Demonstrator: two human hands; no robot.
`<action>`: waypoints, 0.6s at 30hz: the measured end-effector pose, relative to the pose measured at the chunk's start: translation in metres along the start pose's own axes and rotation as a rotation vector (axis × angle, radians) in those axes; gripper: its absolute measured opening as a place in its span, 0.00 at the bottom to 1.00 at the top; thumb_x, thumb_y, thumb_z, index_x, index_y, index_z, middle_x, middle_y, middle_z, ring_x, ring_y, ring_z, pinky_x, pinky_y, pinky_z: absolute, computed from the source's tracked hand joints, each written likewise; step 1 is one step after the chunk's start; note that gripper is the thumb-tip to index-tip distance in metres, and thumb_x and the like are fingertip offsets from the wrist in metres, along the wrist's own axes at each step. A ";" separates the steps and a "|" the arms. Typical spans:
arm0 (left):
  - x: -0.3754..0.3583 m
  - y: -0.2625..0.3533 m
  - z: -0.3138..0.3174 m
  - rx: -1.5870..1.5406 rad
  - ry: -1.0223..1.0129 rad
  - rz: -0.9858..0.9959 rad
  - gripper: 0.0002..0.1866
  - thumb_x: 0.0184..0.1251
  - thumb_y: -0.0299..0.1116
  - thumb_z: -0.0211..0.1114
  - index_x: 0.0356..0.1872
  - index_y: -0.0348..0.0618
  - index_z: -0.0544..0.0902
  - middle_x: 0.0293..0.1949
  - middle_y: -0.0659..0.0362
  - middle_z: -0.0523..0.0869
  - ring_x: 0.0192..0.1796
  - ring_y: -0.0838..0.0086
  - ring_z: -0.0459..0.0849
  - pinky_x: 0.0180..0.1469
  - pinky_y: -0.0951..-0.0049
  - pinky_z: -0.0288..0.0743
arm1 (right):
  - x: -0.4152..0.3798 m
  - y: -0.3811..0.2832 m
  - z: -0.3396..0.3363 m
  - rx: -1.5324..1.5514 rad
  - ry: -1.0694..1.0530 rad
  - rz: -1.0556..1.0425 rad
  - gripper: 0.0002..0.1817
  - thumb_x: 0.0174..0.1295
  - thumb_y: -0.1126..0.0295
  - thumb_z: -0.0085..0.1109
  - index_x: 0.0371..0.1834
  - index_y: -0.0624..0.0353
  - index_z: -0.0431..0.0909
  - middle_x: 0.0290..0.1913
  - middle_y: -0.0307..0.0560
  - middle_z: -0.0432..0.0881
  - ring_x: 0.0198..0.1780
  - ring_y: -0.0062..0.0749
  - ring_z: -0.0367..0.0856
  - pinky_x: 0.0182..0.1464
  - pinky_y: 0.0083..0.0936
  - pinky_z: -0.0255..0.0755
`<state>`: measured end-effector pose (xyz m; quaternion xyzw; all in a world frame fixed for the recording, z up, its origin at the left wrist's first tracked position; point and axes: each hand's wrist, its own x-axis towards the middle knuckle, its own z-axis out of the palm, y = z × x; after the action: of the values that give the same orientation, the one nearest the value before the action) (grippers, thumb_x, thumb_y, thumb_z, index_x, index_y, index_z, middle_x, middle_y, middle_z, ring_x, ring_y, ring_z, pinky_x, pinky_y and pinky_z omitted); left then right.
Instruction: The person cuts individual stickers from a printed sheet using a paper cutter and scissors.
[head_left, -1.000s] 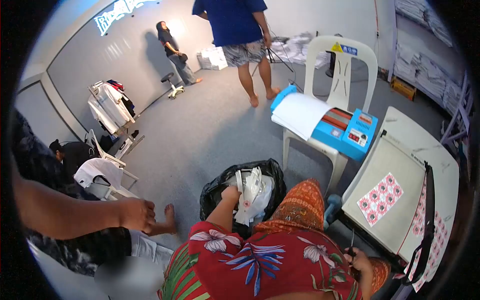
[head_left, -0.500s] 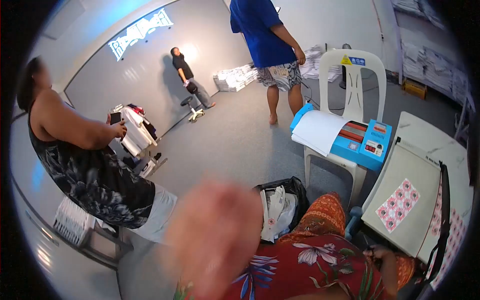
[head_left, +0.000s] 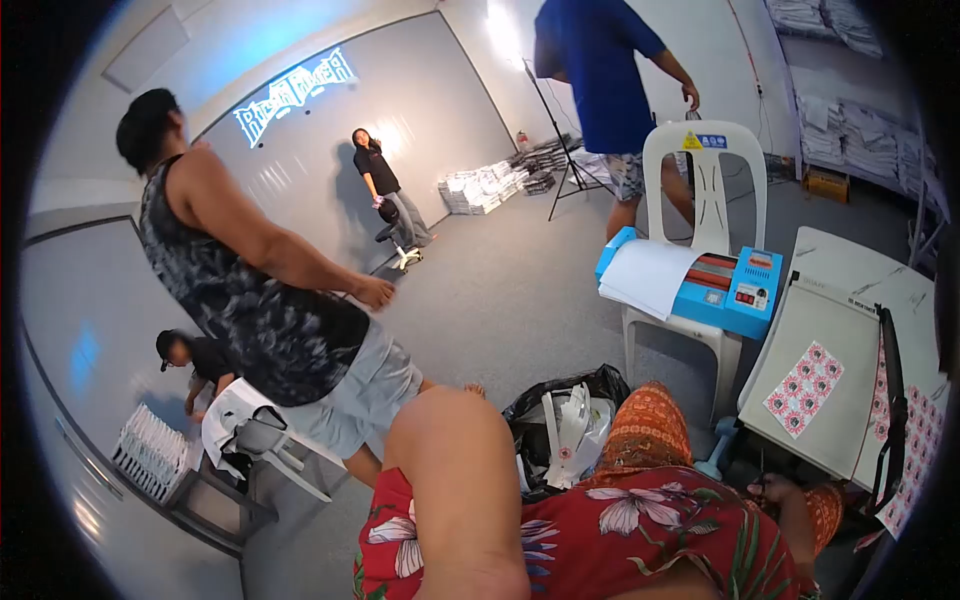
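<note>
My right hand (head_left: 776, 490) is low at the right, by the near edge of the paper trimmer (head_left: 835, 365). Its fingers are closed round a thin dark item too small to make out. My bent left arm (head_left: 450, 480) rises in the centre foreground, its rounded elbow uppermost; the left hand is out of sight. On the trimmer lies a sheet of red and white round stickers (head_left: 804, 390), with more sticker sheets (head_left: 910, 450) past the black blade arm. A black bag (head_left: 525, 405) of paper scraps stands beside my patterned knee.
A white chair (head_left: 655, 145) bears a blue laminator (head_left: 740, 298) with white paper. One person (head_left: 260, 270) stands left, another in blue (head_left: 598, 90) behind the chair, a third (head_left: 385, 180) by the wall, and a fourth (head_left: 205, 365) bends at the left near a white chair (head_left: 285, 450).
The blurred shape in front has given way to my clear bent arm. The person at left and the one in blue have moved right. A bending person has come into view at left.
</note>
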<state>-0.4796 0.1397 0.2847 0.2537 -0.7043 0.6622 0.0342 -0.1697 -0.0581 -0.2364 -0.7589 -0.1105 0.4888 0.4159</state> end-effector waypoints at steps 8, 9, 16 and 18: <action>-0.021 -0.002 -0.006 -0.116 -0.060 0.014 0.12 0.51 0.22 0.53 0.39 0.34 0.74 0.38 0.54 0.73 0.46 0.63 0.68 0.46 0.64 0.63 | -0.026 -0.037 0.012 -0.113 -0.016 0.052 0.18 0.45 0.58 0.66 0.33 0.58 0.74 0.23 0.37 0.75 0.22 0.23 0.71 0.24 0.22 0.65; -0.026 -0.008 -0.004 -0.073 -0.013 0.068 0.11 0.50 0.22 0.51 0.36 0.31 0.75 0.36 0.52 0.76 0.43 0.60 0.71 0.47 0.62 0.63 | -0.008 -0.026 0.009 -0.141 -0.067 0.039 0.19 0.44 0.57 0.66 0.33 0.58 0.74 0.23 0.37 0.75 0.23 0.23 0.71 0.24 0.23 0.66; -0.081 -0.025 -0.012 -0.133 -0.107 0.017 0.11 0.47 0.21 0.54 0.34 0.34 0.75 0.37 0.55 0.74 0.44 0.67 0.68 0.46 0.62 0.61 | 0.055 0.037 0.002 -0.273 -0.203 -0.001 0.18 0.45 0.59 0.65 0.35 0.58 0.76 0.25 0.40 0.77 0.25 0.24 0.72 0.27 0.25 0.67; -0.105 -0.018 -0.013 -0.163 -0.145 -0.114 0.13 0.46 0.21 0.54 0.37 0.36 0.74 0.40 0.55 0.73 0.49 0.68 0.66 0.47 0.62 0.60 | 0.059 0.034 0.002 -0.318 -0.230 -0.003 0.18 0.45 0.59 0.65 0.35 0.57 0.76 0.25 0.41 0.77 0.25 0.24 0.73 0.27 0.25 0.67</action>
<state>-0.3846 0.1851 0.2623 0.3371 -0.7406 0.5797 0.0411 -0.1504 -0.0445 -0.3006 -0.7541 -0.2342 0.5481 0.2759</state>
